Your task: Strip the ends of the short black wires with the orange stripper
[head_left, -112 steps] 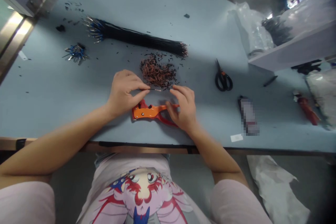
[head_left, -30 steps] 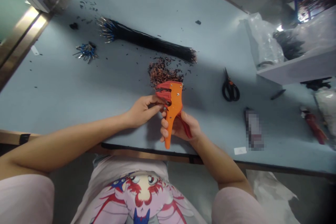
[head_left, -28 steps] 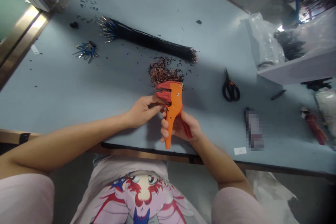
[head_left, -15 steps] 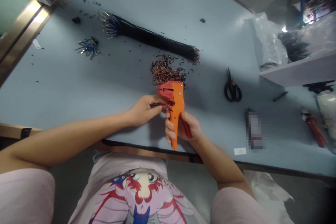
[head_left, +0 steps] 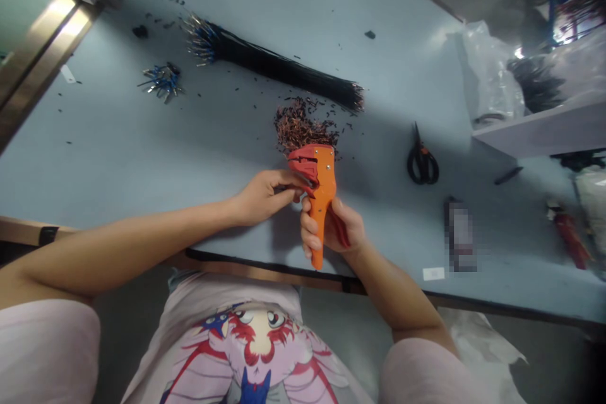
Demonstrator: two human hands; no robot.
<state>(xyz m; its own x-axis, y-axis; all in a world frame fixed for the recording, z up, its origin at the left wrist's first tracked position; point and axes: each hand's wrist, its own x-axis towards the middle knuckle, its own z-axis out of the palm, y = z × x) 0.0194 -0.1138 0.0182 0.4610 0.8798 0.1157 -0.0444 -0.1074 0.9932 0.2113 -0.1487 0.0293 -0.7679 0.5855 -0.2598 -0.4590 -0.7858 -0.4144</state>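
Note:
An orange and red wire stripper [head_left: 325, 186] stands near the table's front edge, its head pointing away from me. My right hand [head_left: 350, 226] is wrapped round its handles. My left hand [head_left: 262, 197] is closed in a pinch against the left side of the red jaws; what its fingertips hold, if anything, is hidden. Just beyond the stripper's head lies a heap of copper-and-black wire scraps [head_left: 298, 126]. Behind that, a long bundle of black wires [head_left: 284, 69] stretches across the table, with blue-and-metal terminals at its left end and bare copper tips at its right.
A small cluster of blue-ended terminals [head_left: 163, 81] lies to the left on the blue-grey table [head_left: 213, 145]. To the right are black scissors [head_left: 423, 163], a blurred-out dark object [head_left: 459, 233], a white label [head_left: 433, 274] and a red-handled tool [head_left: 569, 237]. Plastic bags [head_left: 492, 76] sit at the back right.
The whole view has shifted slightly, so the table things appear a little to the right. Both hands keep nearly the same pose at the stripper.

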